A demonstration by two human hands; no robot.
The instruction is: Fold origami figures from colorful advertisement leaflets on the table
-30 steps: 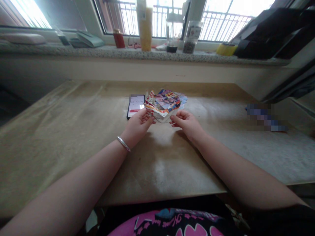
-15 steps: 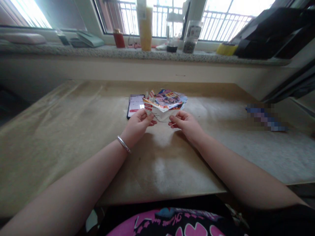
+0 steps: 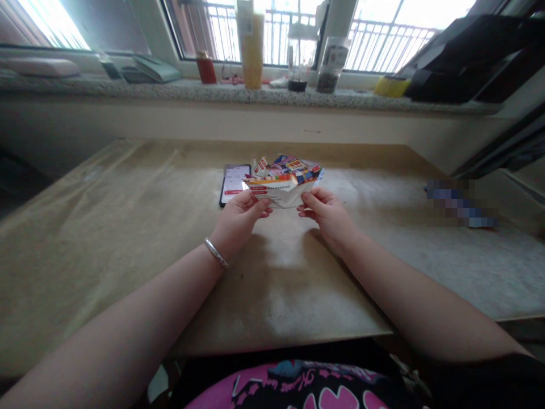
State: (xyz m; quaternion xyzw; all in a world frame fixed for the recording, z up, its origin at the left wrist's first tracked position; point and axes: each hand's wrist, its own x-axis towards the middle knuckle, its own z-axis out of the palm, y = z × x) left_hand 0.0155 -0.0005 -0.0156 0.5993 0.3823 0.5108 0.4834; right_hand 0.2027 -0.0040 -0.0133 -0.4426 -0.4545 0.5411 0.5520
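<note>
Between my two hands is a folded printed paper (image 3: 283,193), white on the side toward me with red and orange print along its upper edge. My left hand (image 3: 247,209) pinches its left end between thumb and fingers; a silver bangle (image 3: 216,253) circles that wrist. The right end is gripped by my right hand (image 3: 321,209) in the same way. Behind the held paper show colourful printed papers (image 3: 293,163) and a folded white-and-red piece (image 3: 261,166); how many there are I cannot tell. A phone (image 3: 235,177) with a lit screen lies just beyond my left hand.
The table (image 3: 128,238) meets a wall below a stone windowsill (image 3: 162,88). A red bottle (image 3: 206,68), a tall yellow container (image 3: 252,51), clear jars (image 3: 327,68) and a black object (image 3: 460,57) stand on the sill. A blurred-out blue item (image 3: 462,205) lies at the right.
My right hand has shifted slightly right and away from the left one. The held paper is spread wider and its folded face shows more of its print.
</note>
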